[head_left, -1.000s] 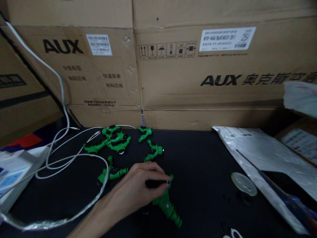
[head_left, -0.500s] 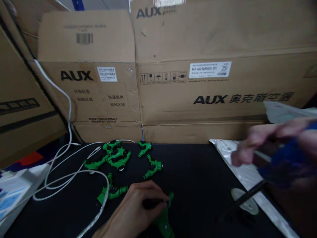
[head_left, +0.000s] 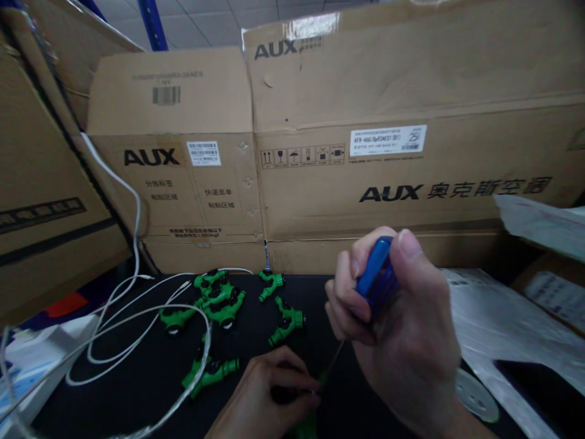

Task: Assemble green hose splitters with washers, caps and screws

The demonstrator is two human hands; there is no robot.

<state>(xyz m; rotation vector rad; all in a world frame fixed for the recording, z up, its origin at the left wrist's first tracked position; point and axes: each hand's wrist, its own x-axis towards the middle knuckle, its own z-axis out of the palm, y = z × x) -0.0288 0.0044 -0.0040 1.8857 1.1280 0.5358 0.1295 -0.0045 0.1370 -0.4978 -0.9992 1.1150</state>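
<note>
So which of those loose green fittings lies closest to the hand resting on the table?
The fitting just left of the left hand, partly under the white cable. The others lie farther back, toward the boxes.

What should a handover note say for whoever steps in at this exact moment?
Right hand: grip closed on the blue-handled screwdriver, thin shaft angled down-left toward the left hand.
Left hand: pressing a green plastic Y-shaped hose fitting onto the black tabletop, mostly hidden at the bottom edge.
Other green fittings lie loose by the white cable.
Done: screwdriver in hand, fitting steadied.
Left: tip contact cannot be seen; other fittings untouched.
</note>
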